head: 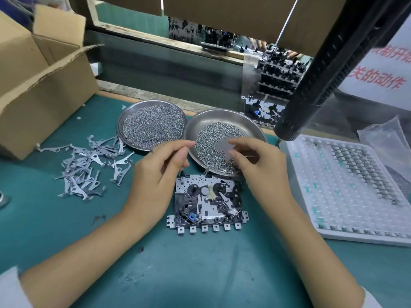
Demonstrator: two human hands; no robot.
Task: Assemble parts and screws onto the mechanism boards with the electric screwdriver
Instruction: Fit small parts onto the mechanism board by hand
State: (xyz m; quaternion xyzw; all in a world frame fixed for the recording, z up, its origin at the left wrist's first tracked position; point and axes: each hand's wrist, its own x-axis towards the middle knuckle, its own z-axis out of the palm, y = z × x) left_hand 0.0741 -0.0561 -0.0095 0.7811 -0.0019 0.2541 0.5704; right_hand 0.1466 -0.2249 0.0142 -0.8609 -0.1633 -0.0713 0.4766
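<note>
over the round steel dish of loose silver screws [224,138], centre frame: right hand [255,165] nearest, fingers curled, grasp unclear. left hand [160,172] pinching, contents unseen. grey metal mechanism board [206,203] directly below both, long axis left-right.

A factory assembly line: a green bench [200,263] carries two metal dishes of screws [153,125], a heap of stamped metal levers [89,170], cardboard boxes [44,90], and stacked mechanism boards [275,83] behind.
</note>
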